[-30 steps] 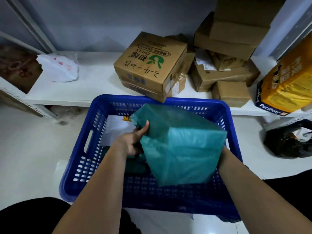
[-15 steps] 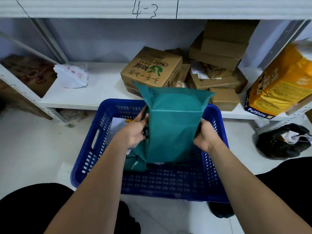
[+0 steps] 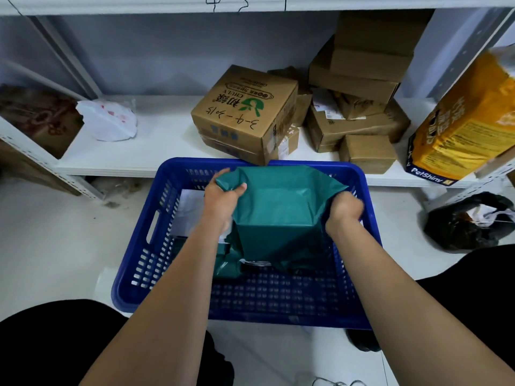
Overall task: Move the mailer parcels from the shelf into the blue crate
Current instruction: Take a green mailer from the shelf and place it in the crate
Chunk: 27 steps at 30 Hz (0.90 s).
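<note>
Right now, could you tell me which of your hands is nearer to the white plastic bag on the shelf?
Left. The left hand grips the green mailer parcel's left corner, on the white plastic bag's side of the blue crate. The right hand grips the opposite corner, farther away.

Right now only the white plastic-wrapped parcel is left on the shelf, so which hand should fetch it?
Probably the left hand: the white parcel lies on its side, while the right hand is farther off.
</note>
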### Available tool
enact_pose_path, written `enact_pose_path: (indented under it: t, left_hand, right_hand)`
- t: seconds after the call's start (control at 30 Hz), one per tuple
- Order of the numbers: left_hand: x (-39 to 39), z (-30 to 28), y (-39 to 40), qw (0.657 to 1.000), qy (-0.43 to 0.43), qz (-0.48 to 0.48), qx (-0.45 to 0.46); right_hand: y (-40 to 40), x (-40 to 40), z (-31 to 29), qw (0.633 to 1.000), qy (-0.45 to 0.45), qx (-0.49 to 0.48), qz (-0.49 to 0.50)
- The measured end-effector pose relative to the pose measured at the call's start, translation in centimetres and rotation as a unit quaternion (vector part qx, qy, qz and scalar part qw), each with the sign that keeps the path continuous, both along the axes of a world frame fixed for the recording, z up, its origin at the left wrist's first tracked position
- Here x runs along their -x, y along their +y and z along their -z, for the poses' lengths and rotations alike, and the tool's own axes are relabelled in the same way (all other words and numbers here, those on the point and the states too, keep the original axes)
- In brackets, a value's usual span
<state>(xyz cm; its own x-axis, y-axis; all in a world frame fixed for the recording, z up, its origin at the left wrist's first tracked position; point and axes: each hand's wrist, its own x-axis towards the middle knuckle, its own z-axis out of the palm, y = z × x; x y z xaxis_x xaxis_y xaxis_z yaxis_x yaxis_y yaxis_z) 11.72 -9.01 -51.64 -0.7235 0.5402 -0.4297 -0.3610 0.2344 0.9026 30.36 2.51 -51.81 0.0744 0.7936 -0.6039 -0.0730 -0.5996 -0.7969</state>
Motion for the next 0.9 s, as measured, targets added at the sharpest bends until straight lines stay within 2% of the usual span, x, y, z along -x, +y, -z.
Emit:
enact_pose_path:
  t: [0.03,0.07,0.1,0.13,0.17,0.23,0.3,0.33,0.37,0.4,0.43,0.5,0.57,0.6,0.63,0.67,0.73,0.83,0.9]
  left_hand:
    - [-0.2,0.7,0.3,0.999,0.022,-0.022,0.012]
    - [-0.4,1.3,0.3,0.998,0.044,-0.046,0.019]
    - [-0.5,1.7,0.4,0.995,0.065,-0.066,0.025]
    - [-0.4,2.2,0.4,0.992,0.085,-0.081,0.039]
    - [-0.3,2.7,0.4,0.989,0.107,-0.084,0.062]
    - [-0.5,3.9,0.3,0.971,0.174,-0.035,0.159]
    - [-0.9,4.4,0.1,0.921,0.285,0.023,0.264]
    - [-1.2,4.3,0.1,0.894,0.347,0.038,0.28]
    - [-1.3,4.1,0.2,0.874,0.395,0.058,0.278]
    - [-1.3,3.6,0.3,0.869,0.414,0.085,0.255]
    - [-1.4,3.2,0.3,0.882,0.396,0.1,0.234]
    - [-1.8,3.3,0.1,0.925,0.289,0.096,0.229]
    - [-2.6,3.9,-0.8,0.966,0.121,0.085,0.211]
    - [-3.2,3.9,-1.2,0.983,0.01,0.068,0.173]
    - [-3.6,3.9,-1.5,0.986,-0.111,0.053,0.114]
    - [-4.0,3.6,-1.7,0.979,-0.19,0.046,0.06]
    - [-3.8,2.2,-1.8,0.967,-0.228,0.105,0.038]
    - [-2.7,0.4,-2.3,0.945,-0.233,0.192,0.123]
    - [-1.9,0.1,-2.4,0.936,-0.248,0.188,0.161]
  right_hand:
    - [0.3,-0.3,-1.0,0.991,-0.089,-0.062,0.072]
    - [0.3,-0.4,-1.9,0.963,-0.179,-0.163,0.122]
    - [-0.2,-0.3,-3.1,0.921,-0.241,-0.283,0.119]
    - [-0.8,0.3,-3.7,0.882,-0.27,-0.383,0.059]
    - [-1.4,1.2,-3.4,0.855,-0.28,-0.435,-0.035]
    - [-2.6,3.0,-1.8,0.836,-0.294,-0.386,-0.255]
    - [-3.4,3.9,-0.2,0.79,-0.356,-0.303,-0.396]
    - [-3.4,3.9,0.3,0.777,-0.38,-0.276,-0.42]
    - [-3.2,3.7,0.4,0.783,-0.388,-0.251,-0.417]
    - [-2.7,3.4,0.3,0.799,-0.386,-0.22,-0.405]
    - [-2.2,3.0,0.3,0.817,-0.374,-0.191,-0.394]
    - [-1.2,2.3,0.6,0.875,-0.287,-0.134,-0.367]
    - [-1.0,1.7,0.9,0.931,-0.16,-0.049,-0.325]
    - [-1.1,1.5,1.1,0.943,-0.116,-0.011,-0.311]
    - [-1.2,1.4,1.4,0.948,-0.091,0.012,-0.306]
    - [-1.3,1.5,1.6,0.949,-0.077,0.025,-0.305]
    - [-1.4,2.1,1.6,0.949,-0.064,0.039,-0.306]
    - [-1.5,2.9,1.3,0.949,-0.067,0.04,-0.306]
    - [-1.4,3.3,1.3,0.949,-0.076,0.035,-0.302]
